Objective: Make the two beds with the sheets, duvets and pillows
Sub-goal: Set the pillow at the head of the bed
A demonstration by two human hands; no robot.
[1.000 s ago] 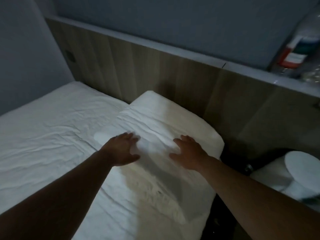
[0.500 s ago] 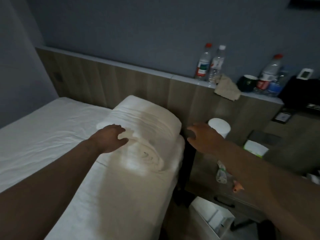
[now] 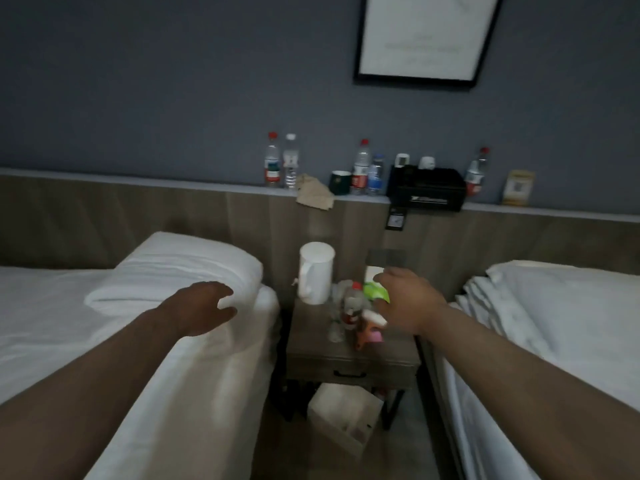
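A white pillow [image 3: 194,271] lies at the head of the left bed [image 3: 52,323], against the wooden headboard, on a white sheet. My left hand [image 3: 204,308] hovers over the pillow's near corner with relaxed fingers and holds nothing. My right hand [image 3: 408,303] hangs in the air over the nightstand [image 3: 349,358], fingers loose and empty. The right bed [image 3: 571,341] carries rumpled white bedding [image 3: 502,299] piled at its head.
Between the beds the nightstand holds a white kettle [image 3: 315,277], a bottle and small colourful items. A white box [image 3: 343,414] sits on the floor under it. The headboard ledge [image 3: 207,188] carries several water bottles, a mug and a black box. A framed picture [image 3: 420,39] hangs above.
My view swung right from the pillow to the gap between the beds. My right hand left the pillow and moved over the nightstand. My left hand lifted off the pillow's top toward its corner.
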